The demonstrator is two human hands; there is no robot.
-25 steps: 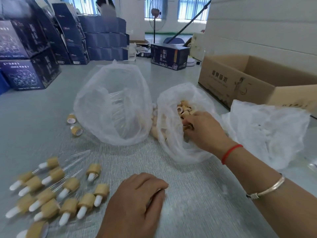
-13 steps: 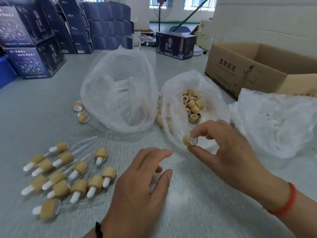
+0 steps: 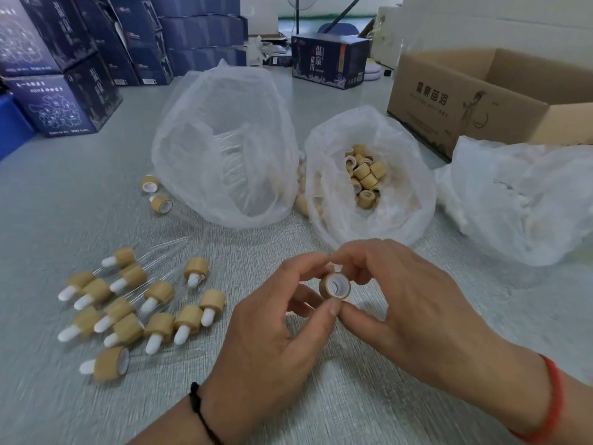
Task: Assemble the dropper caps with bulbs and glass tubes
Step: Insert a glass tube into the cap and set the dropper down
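Both hands meet above the tabletop (image 3: 321, 412) — left hand (image 3: 266, 335) and right hand (image 3: 407, 303) pinch one bamboo cap (image 3: 334, 285) between them, open end facing the viewer — cap bag (image 3: 369, 226) just beyond.

Tan caps (image 3: 362, 175) (white inside), white bulbs (image 3: 67, 293), navy boxes (image 3: 64, 107), a brown carton (image 3: 449, 104).

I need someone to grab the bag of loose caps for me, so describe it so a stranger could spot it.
Find the open cardboard box at the table's far right. Just left of it sit three plastic bags; take the middle bag. Only this one has its mouth open on a heap of small tan caps.
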